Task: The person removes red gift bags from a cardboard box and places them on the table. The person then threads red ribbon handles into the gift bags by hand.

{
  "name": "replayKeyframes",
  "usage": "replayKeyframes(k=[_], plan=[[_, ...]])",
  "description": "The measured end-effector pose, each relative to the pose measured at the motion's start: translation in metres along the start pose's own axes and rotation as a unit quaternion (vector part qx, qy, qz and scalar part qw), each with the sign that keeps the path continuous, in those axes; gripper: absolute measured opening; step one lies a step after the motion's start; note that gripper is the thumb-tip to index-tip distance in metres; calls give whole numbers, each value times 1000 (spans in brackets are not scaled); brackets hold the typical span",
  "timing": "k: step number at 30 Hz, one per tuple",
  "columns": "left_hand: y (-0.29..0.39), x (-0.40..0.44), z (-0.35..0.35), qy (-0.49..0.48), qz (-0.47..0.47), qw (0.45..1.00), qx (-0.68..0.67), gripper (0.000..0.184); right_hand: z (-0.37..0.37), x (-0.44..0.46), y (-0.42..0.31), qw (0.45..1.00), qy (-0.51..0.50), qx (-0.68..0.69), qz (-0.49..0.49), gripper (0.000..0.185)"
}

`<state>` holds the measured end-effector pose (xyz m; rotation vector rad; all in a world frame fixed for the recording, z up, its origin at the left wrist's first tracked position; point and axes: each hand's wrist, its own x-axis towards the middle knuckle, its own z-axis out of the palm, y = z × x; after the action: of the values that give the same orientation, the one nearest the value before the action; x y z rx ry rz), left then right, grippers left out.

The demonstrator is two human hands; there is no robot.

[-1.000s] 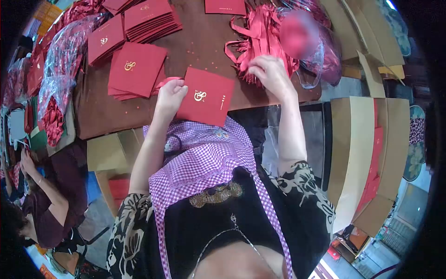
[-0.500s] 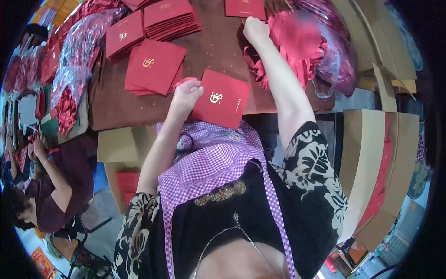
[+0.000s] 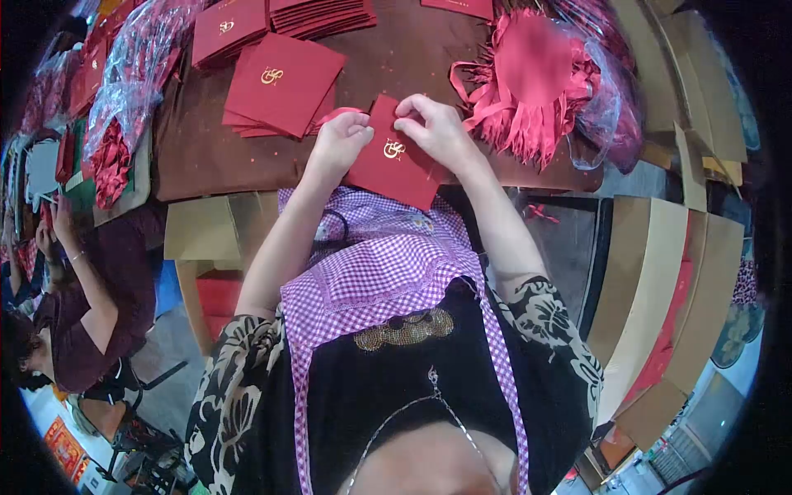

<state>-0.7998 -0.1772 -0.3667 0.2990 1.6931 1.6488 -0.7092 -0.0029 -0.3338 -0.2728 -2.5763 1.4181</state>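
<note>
A red card with a gold emblem (image 3: 396, 169) lies at the table's near edge, its lower part over the checked apron. My left hand (image 3: 342, 140) is closed on the card's left edge, with a bit of red ribbon showing by the fingers. On the card's upper right part, my right hand (image 3: 429, 128) has thumb and forefinger bent together; what they pinch, if anything, is too small to tell. A loose pile of red cards (image 3: 285, 82) lies left of my hands. To the right is a bundle of red ribbons (image 3: 528, 124).
More stacked red cards (image 3: 322, 15) stand at the back of the brown table (image 3: 210, 169). Plastic-wrapped red goods lie at both sides. An open cardboard box (image 3: 631, 289) is at the right, another box (image 3: 202, 235) below the table. A co-worker (image 3: 87, 305) sits at the far left.
My right hand went from the ribbon bundle to the back by the far red card, then came down onto the card at my left hand. The left hand stays at the card's edge.
</note>
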Motion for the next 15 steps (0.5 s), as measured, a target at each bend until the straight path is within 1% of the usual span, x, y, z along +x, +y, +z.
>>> replayKeyframes(k=[1,2,4,7,8,10,12,15], plan=[[-2,1,-1,-1,0,1000,1,21,2,-3,-2,1000,25,-13,12,19],[-3,1,-2,-4,3,1000,9,22,5,-4,2,1000,26,-13,13,19],[-1,1,-1,-6,8,1000,18,22,9,-5,11,993,72,-89,0,19],[1,-2,1,-7,13,1000,12,23,8,-7,9,990,81,-113,-16,18],[2,-3,2,7,20,999,25,24,6,-9,4,990,80,-113,-16,18],[3,-4,3,22,28,999,38,25,2,-13,-13,1000,22,-15,13,17],[3,-5,4,7,19,1000,-6,27,9,-13,-10,1000,13,-18,1,17],[-1,-3,2,-2,22,1000,-14,26,16,-14,-5,1000,12,-21,-19,17]])
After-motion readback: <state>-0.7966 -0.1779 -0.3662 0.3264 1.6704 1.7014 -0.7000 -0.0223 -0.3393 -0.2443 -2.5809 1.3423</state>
